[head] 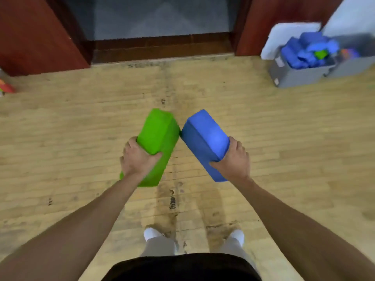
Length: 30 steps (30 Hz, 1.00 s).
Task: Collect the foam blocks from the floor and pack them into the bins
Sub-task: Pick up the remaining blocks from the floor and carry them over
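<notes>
From the head view, the left hand (138,159) gripped a green foam block (157,142) and the right hand (233,159) a blue foam block (205,138) above the floor (81,128), apparently for carrying to the block-filled bin (300,76) at far right.

1. Even, fairly bright, diffuse light lay over the wooden floor (284,138).
2. The doorway (162,17) at 12 o'clock was dimmer, grey and murky.
3. Blur softened the whole frame, worst on the grey bins (294,78) at 2 o'clock.
4. The green block (158,130) and blue block (205,136) at centre looked saturated, with fuzzy edges.
5. Wide-angle distortion curved the floor's boards and stretched the forearms (81,230) toward 5 and 7 o'clock.
</notes>
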Available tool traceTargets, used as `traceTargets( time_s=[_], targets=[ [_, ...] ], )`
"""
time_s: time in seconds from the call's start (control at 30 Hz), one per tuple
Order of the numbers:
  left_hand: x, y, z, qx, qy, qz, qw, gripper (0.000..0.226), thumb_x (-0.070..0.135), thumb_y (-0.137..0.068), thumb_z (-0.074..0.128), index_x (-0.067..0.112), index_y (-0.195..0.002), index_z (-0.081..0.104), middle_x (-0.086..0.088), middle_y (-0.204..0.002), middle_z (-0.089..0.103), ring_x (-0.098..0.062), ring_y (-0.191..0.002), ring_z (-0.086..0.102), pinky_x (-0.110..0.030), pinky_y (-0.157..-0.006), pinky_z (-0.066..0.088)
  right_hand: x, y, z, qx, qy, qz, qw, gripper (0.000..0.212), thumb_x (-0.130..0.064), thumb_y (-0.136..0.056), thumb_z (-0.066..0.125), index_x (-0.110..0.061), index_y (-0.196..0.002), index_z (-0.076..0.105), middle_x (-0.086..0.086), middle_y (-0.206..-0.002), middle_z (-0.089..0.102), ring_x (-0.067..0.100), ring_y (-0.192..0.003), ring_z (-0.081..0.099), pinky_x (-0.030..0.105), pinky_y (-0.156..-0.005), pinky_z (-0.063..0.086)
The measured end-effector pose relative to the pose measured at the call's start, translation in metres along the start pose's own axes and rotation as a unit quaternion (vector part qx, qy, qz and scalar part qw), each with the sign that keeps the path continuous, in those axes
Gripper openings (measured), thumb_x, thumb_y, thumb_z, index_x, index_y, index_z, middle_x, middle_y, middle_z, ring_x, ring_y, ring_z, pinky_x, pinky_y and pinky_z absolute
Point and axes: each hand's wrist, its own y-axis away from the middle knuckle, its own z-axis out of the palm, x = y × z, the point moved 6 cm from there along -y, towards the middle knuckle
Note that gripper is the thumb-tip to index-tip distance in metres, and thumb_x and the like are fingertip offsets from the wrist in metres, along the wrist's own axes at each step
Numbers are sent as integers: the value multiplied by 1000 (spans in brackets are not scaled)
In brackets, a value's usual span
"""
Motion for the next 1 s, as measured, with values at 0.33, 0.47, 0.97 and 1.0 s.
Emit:
traceTargets(
  time_s=[0.33, 0.47, 0.97, 1.0],
  targets=[
    [332, 140, 184, -81, 30, 203, 975, 91, 49, -63, 81, 12, -135, 39, -14, -132, 49, -34, -120, 50, -46, -100, 41, 339, -3, -198, 162, -90, 227, 956, 96, -42, -62, 80, -12, -140, 33, 6, -131, 48, 27, -120, 49, 38, -100, 38],
    [433, 174, 236, -104, 52, 280, 953, 92, 49, -62, 82, 10, -134, 40, -13, -132, 51, -33, -120, 51, -46, -99, 43, 416, -17, -254, 215, -104, 273, 932, 95, -40, -62, 80, -12, -140, 32, 6, -129, 48, 27, -119, 48, 40, -102, 40],
    [692, 97, 459, -213, -33, 262, 941, 92, 49, -60, 83, 11, -133, 42, -14, -130, 53, -32, -122, 50, -44, -99, 40, 618, -240, -325, 164, -145, 381, 898, 99, -44, -63, 80, -14, -142, 28, 4, -132, 44, 27, -122, 45, 47, -102, 40],
    [724, 89, 467, -210, -36, 271, 939, 92, 49, -60, 83, 11, -133, 42, -14, -130, 52, -32, -122, 49, -44, -100, 39, 629, -262, -336, 171, -154, 383, 895, 99, -45, -63, 80, -15, -142, 28, 4, -132, 44, 27, -122, 46, 48, -102, 41]
  ],
)
